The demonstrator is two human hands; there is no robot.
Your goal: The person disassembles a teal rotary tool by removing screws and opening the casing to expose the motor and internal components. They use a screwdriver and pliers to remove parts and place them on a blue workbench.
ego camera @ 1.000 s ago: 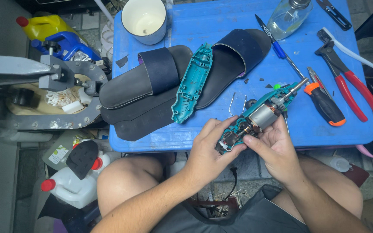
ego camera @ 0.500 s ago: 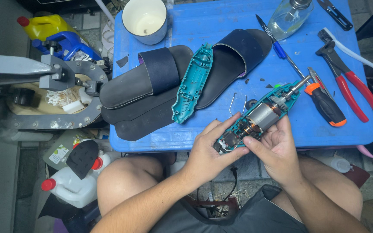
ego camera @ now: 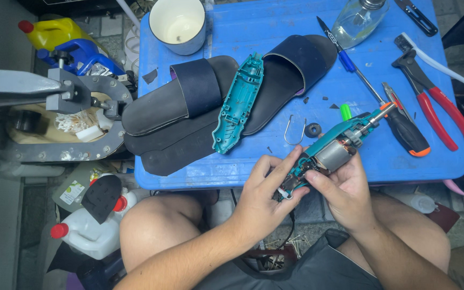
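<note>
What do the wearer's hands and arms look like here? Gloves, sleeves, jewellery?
Both hands are bare: no gloves on the left hand or the right hand. Both forearms are uncovered as far as the frame shows, with no sleeves in view. No rings, watch or wristband show on either side. Fingernails look short and unpainted. No tape, bandage or marking shows.

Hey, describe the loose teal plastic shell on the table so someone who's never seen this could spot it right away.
Start at the blue table, then find the two dark slide sandals near its middle. The teal shell lies slantwise between them, hollow side up, resting on their soles. It is the only long, ribbed teal piece that no hand holds.
</note>
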